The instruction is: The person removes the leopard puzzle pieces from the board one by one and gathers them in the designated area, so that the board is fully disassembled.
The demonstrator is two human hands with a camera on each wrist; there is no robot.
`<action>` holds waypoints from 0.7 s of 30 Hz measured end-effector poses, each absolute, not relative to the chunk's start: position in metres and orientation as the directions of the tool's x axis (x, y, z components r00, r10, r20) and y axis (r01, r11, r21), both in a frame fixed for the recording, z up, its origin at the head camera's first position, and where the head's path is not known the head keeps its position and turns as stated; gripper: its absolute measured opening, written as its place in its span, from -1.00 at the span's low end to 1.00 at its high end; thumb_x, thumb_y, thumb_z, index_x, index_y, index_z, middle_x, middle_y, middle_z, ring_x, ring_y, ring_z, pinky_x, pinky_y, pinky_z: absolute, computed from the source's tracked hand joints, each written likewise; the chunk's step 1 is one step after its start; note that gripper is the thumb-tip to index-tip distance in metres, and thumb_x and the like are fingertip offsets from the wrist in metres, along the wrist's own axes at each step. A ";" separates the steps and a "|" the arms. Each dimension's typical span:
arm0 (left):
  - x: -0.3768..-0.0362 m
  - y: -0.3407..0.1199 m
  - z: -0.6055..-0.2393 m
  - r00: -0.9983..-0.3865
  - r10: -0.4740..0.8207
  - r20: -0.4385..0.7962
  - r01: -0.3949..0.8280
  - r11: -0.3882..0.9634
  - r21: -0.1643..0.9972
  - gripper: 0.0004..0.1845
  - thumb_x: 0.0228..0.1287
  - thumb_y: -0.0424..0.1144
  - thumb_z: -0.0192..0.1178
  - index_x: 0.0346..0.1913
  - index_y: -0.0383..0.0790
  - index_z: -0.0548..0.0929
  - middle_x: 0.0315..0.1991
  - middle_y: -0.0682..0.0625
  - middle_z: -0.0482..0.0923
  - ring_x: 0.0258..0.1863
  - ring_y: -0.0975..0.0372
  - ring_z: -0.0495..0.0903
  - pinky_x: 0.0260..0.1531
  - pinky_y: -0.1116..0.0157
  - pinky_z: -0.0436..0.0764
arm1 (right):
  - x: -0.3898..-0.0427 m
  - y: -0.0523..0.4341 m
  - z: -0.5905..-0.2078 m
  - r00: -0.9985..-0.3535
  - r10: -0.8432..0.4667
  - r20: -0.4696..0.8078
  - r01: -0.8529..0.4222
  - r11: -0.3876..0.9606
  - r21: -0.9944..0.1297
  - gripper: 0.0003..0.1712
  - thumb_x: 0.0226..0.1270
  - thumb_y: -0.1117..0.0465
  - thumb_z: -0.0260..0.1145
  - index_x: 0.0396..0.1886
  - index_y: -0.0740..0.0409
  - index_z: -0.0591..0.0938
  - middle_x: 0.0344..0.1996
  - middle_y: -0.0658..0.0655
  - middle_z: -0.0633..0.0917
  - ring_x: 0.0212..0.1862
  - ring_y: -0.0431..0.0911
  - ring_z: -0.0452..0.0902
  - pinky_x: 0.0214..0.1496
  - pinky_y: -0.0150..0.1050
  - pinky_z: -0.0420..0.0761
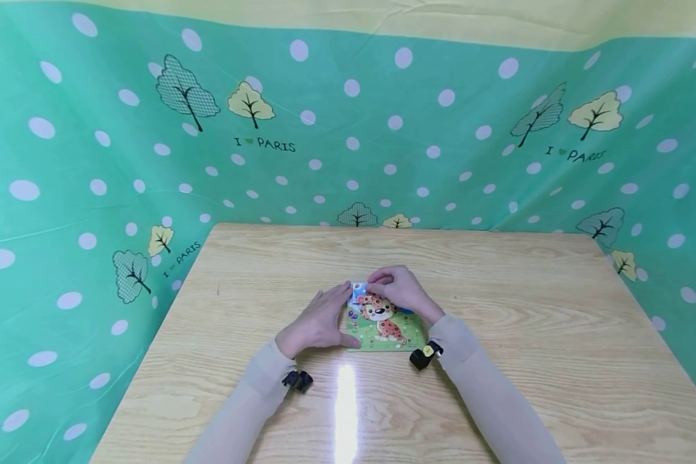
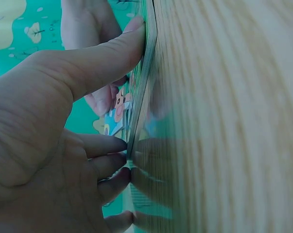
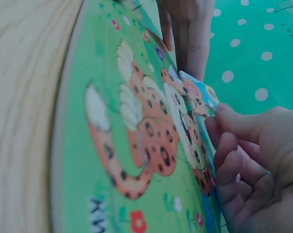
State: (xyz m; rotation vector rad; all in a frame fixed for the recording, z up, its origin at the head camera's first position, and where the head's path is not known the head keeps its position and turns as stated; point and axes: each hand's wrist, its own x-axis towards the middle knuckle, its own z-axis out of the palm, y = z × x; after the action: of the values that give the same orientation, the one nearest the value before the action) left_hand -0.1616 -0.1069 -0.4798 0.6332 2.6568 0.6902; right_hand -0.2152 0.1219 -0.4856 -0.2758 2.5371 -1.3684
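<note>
A jigsaw board (image 1: 367, 340) with an orange spotted leopard cub on green grass lies flat on the table. At its back left corner, my right hand (image 1: 402, 289) pinches a puzzle piece (image 3: 202, 92) between thumb and fingers. Blue sky and part of the cub's ear show on that piece, which stands tilted up from the board in the right wrist view. My left hand (image 1: 320, 320) spreads along the board's left side. Its thumb (image 2: 110, 60) rests on the board near the front corner, and its other fingers touch the table by the far corner.
The wooden table (image 1: 528, 309) extends on all sides of the board. A green dotted cloth (image 1: 354, 129) hangs behind and beside it. Dark wrist-worn devices (image 1: 426, 354) sit on both wrists. Light glares on the tabletop in front of the board.
</note>
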 end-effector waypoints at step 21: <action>-0.161 -0.107 -0.480 -0.849 0.493 -0.190 0.334 0.779 0.532 0.35 -0.04 0.16 0.68 0.71 -0.27 0.12 0.75 -0.15 -0.03 0.74 -0.03 0.01 0.71 -0.19 -0.10 | -0.219 0.135 -0.490 -0.964 -0.207 -0.165 0.061 0.431 -0.900 -0.67 0.48 0.07 0.47 0.07 0.17 0.81 -0.19 0.14 0.87 -0.41 -0.17 0.67 -0.34 -0.33 0.72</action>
State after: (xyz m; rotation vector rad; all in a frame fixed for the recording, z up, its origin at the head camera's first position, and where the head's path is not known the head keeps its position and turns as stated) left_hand -0.1614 -0.1072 -0.4797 0.6351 2.6523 0.7063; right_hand -0.2189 0.1350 -0.4901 -0.1271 2.4357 -1.5474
